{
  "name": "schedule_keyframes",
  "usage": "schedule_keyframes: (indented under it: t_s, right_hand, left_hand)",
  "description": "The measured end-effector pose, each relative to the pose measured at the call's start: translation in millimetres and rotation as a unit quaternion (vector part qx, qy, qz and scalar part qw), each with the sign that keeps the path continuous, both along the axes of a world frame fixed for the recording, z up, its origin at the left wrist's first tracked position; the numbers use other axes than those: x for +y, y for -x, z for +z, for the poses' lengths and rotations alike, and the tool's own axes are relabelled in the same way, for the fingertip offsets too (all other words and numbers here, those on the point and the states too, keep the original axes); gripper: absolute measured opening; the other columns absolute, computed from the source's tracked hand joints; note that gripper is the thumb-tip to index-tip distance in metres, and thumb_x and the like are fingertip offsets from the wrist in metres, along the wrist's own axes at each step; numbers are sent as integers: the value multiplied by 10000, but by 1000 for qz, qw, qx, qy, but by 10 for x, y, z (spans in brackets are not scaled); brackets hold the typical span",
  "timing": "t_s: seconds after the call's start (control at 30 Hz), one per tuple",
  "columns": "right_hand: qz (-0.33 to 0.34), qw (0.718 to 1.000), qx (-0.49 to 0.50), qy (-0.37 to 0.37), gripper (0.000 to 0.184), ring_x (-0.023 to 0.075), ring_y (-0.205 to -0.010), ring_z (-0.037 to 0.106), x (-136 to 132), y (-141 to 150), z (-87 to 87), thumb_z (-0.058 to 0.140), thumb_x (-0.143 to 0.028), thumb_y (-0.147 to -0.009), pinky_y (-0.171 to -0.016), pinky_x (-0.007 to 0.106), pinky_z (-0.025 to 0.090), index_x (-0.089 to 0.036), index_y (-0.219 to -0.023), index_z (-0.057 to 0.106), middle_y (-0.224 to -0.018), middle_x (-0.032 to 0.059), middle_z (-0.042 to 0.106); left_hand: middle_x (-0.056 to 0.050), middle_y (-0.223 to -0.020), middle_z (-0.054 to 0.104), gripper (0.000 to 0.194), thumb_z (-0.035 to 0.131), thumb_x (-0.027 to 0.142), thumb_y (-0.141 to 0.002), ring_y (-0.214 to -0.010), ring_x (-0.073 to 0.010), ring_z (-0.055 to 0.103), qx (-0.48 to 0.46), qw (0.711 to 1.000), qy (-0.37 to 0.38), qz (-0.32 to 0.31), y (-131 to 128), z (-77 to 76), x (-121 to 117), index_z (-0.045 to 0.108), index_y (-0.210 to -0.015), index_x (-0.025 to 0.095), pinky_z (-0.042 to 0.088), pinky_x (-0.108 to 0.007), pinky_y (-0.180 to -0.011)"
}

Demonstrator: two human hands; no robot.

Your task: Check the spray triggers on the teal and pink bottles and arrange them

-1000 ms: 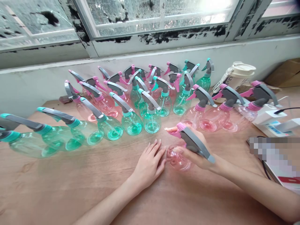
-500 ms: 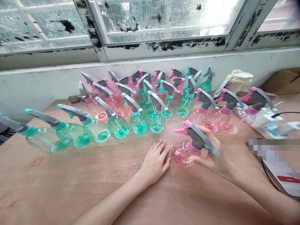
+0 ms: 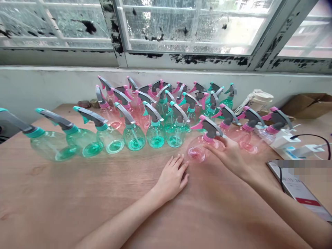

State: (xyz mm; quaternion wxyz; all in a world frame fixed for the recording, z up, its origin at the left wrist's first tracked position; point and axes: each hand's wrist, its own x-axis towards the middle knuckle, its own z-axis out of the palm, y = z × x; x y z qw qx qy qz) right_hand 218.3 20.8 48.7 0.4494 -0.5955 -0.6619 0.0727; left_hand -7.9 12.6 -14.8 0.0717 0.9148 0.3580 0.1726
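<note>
My right hand (image 3: 230, 154) is around the upper body of a clear pink spray bottle (image 3: 198, 150), thumb at the front and fingers partly hidden behind it. The bottle has a grey trigger head with pink trim and stands at the right end of the front row. My left hand (image 3: 173, 178) lies flat on the wooden table (image 3: 103, 200), palm down and holding nothing, just left of and nearer than that bottle. Several green spray bottles, one of them (image 3: 134, 138) near the middle, make up the rest of the front row.
Behind stand more pink and green spray bottles, including a pink one (image 3: 110, 116). At right are a white lidded cup (image 3: 256, 100), a power strip (image 3: 284, 140) with plugs and cable, a flat white box (image 3: 298, 186) and a cardboard box (image 3: 308, 105). A wall and window close the back.
My right hand has moved the pink spray bottle away from me, to the end of the front row. My left hand stays flat on the table. The camera view has shifted slightly.
</note>
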Motion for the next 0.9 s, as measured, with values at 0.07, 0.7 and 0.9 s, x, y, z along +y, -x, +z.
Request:
schedule_keyframes:
  t_s: [0.07, 0.7, 0.9]
  right_hand:
    - [-5, 1000, 14, -7, 526, 329, -985, 694, 147, 5, -49, 651, -612, -780, -849, 457, 548, -178, -1076, 641, -1027, 131, 740]
    - [23, 997, 70, 18, 529, 308, -1245, 567, 310, -15, -3, 668, -416, -842, -1048, 496, 448, -159, -1284, 531, -1324, 158, 611]
    - [-55, 997, 50, 20, 255, 264, -978, 688, -149, -327, -1, 605, -453, -885, -885, 448, 541, -227, -971, 686, -995, 68, 733]
  left_hand:
    - [-179, -1417, 512, 384, 530, 254, -927, -1355, -302, 438, 4, 1000, -3, 1, 4, 8, -1, 562, -1287, 121, 386, -483, -1109]
    - [-172, -1440, 491, 406, 546, 239, -917, -1348, -309, 450, 26, 1000, -7, -5, 20, 59, 33, 547, -1310, 136, 405, -511, -1094]
    - [-153, -1445, 491, 408, 531, 243, -926, -1344, -295, 458, 25, 999, -20, -10, 40, 49, 54, 533, -1324, 157, 412, -499, -1094]
